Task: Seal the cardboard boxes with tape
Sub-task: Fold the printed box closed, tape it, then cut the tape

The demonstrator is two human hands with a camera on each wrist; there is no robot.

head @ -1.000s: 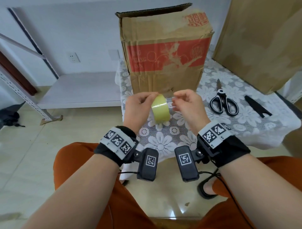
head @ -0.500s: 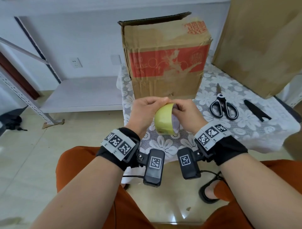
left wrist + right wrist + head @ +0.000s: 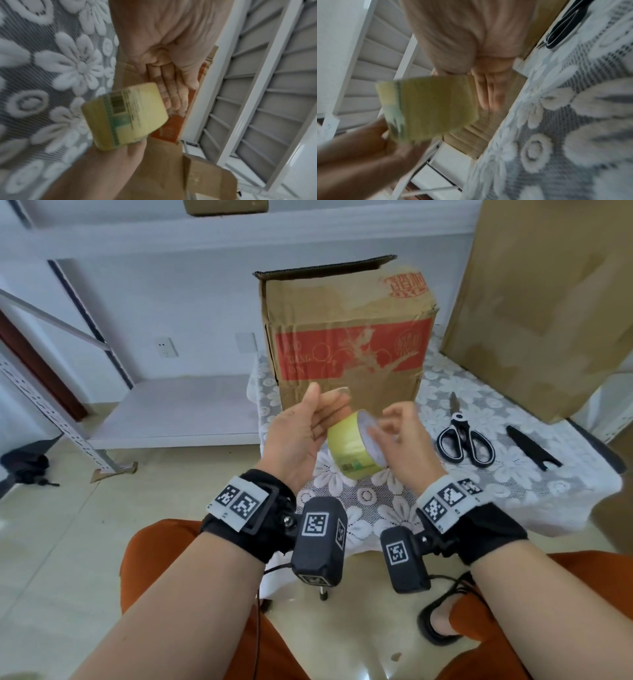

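- Against the far right, a big plain cardboard box (image 3: pixel 555 302) leaned over our counter (image 3: pixel 565 484).
- Mid-counter, the red-banded cardboard box (image 3: pixel 346 337) stood upright, one top flap raised.
- Our tape roll (image 3: pixel 352 448) hung between our hands, above the counter's near edge.
- Our left hand (image 3: pixel 301 436) was spread, fingers straight against the roll.
- Our right hand (image 3: pixel 404 440) touched its other side; blur hid the grip.
- Scissors (image 3: pixel 464 436) lay to the right.

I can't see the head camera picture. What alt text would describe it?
Two hands, the left hand and right hand, hold a yellowish tape roll between them above a table with a lace cloth. Behind stands a worn cardboard box with a red band, its top flap raised; black-handled scissors lie to the right.
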